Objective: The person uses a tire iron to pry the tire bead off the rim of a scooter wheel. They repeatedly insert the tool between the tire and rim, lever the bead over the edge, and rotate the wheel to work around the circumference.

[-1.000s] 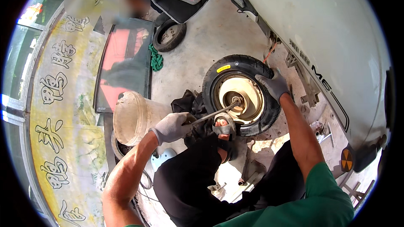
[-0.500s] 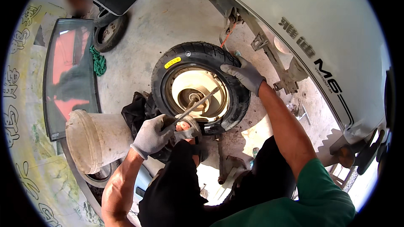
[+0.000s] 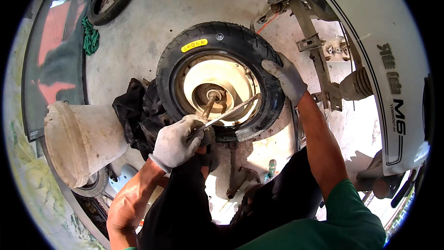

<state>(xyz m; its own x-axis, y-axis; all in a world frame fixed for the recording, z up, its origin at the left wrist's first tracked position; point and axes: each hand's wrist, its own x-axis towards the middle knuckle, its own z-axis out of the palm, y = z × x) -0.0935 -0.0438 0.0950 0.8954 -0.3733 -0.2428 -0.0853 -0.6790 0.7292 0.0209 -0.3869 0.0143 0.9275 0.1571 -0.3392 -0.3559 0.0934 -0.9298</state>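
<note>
Change since the earlier frame: the scooter wheel [image 3: 219, 81] now sits nearer the middle of the view and fills more of it, the white bucket [image 3: 78, 141] has slid to the left edge, and both gloved hands keep their places on lever and tyre. Item: wheel lying flat on the concrete floor [image 3: 148, 14], black tyre round a pale hub with a yellow sticker on the sidewall, partly resting on a black cloth [image 3: 136, 115]. Left hand [image 3: 175, 141]: fist closed round the handle of a flat metal tyre lever [image 3: 226, 113], whose blade crosses the rim toward the bead on the near side. Right hand [image 3: 286, 76]: fingers spread, palm pressing down on the tyre's right shoulder, holding nothing. Adjacent: white scooter body [image 3: 393, 65], green-handled screwdriver [image 3: 271, 169] on the floor. Risk, as judged: the lever may slip off the rim under load and spring toward the knuckles; hard prying may pinch the bead or scar the rim; the wheel may skid on the cloth if the right palm eases
</note>
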